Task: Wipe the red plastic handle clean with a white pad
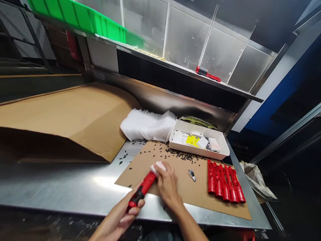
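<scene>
My left hand (125, 214) grips the near end of a long red plastic part (143, 188) that slants up to the right over a brown cardboard sheet (175, 187). My right hand (167, 183) rests on the part's far end and pinches a small white piece (157, 166) against its tip. Small black bits (180, 155) are scattered over the sheet's far side. A small metal clip (192, 174) lies just right of my right hand. A row of several red parts (225, 182) lies at the sheet's right end.
A white tray (200, 154) with white and yellow items stands behind the sheet. A stack of white pieces (147, 125) lies left of it. A large cardboard panel (62, 117) covers the left of the steel table (75, 187). A green bin (75, 15) and a red tool (207, 73) sit on the shelf above.
</scene>
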The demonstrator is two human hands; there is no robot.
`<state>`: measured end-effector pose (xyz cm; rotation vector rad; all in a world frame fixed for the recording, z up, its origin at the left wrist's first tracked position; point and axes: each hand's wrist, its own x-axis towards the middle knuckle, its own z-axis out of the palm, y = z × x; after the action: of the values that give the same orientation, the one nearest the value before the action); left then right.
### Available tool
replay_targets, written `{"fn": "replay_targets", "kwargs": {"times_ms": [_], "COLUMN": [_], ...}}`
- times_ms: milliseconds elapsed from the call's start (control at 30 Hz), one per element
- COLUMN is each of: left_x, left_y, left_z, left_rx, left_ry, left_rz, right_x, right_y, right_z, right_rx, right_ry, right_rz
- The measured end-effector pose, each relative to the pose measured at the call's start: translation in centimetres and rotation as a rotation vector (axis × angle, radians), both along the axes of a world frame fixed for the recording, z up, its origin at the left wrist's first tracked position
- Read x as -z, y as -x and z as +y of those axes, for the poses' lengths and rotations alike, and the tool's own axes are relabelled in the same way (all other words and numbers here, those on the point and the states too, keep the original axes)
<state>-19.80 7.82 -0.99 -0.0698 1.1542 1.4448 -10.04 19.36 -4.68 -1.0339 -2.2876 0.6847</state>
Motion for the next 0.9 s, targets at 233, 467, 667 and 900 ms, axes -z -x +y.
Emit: {"fn": "replay_targets", "kwargs": {"times_ms": [233,467,667,900], "left_x": [-0.7,0.0,0.0,0.4], "left_y": [1.1,0.9,0.6,0.6], "left_z": [-0.3,-0.3,-0.1,-0.4], "left_rx": [-0.164,-0.221,-0.242,-0.199], "left_ry": [0.003,0.002,0.015,-0.001], "left_rz": [-0.549,-0.665,-0.638,-0.591], "right_x": [0.4,0.5,0.0,-2.6], "right_y": [-0.4,-1.3,-1.5,-0.9], "right_z": [-1.0,-1.9,-2.0,1.4], "right_rx": [-0.087,-0.176,-0.125,-0.066], "right_ry": [-0.060,-0.135,-0.152,-0.289], "right_rz": [0.046,-0.006,-0.088,-0.225]}}
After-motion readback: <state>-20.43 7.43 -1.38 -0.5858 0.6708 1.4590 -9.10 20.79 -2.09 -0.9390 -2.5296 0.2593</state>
